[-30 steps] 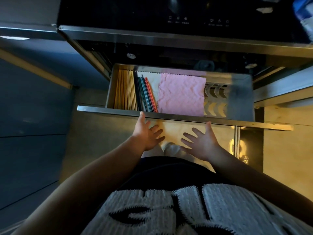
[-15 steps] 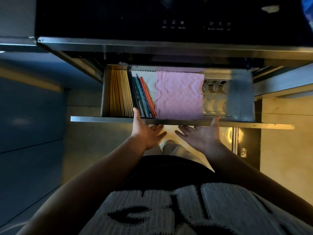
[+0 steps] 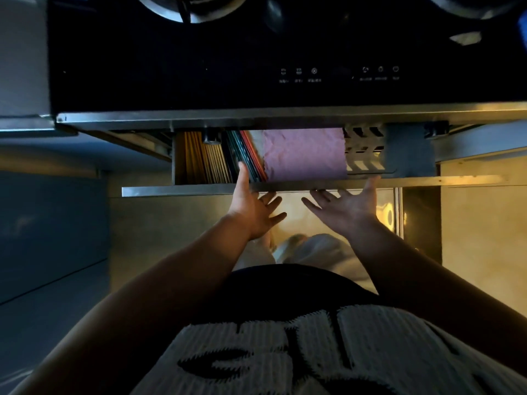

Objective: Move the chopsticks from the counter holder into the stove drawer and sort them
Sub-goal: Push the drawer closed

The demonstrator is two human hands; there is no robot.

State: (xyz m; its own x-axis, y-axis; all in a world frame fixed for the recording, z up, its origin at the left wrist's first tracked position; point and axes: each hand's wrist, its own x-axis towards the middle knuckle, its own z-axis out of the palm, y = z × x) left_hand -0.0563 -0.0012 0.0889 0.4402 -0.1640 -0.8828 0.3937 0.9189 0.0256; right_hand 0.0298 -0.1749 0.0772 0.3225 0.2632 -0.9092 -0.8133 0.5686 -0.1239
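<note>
The stove drawer point(image 3: 182, 191) stands partly open under the black cooktop. Several wooden chopsticks point(image 3: 209, 161) lie side by side in its left part. Several dark green and red chopsticks point(image 3: 251, 158) lie next to them, beside a pink cloth point(image 3: 305, 153). My left hand point(image 3: 252, 208) presses its palm against the drawer's steel front, thumb up over the rim near the coloured chopsticks, fingers spread. My right hand point(image 3: 346, 208) presses the front further right, fingers spread, thumb at the rim. Neither hand holds anything.
The black glass cooktop point(image 3: 199, 67) with touch controls point(image 3: 336, 74) overhangs the drawer. A slotted metal rack point(image 3: 363, 151) fills the drawer's right end. Blue cabinet fronts point(image 3: 51, 223) stand at the left, wooden panels point(image 3: 482, 223) at the right.
The drawer has slid inward under the cooktop, so less of its contents shows. Both hands have moved forward with its front, palms against it.
</note>
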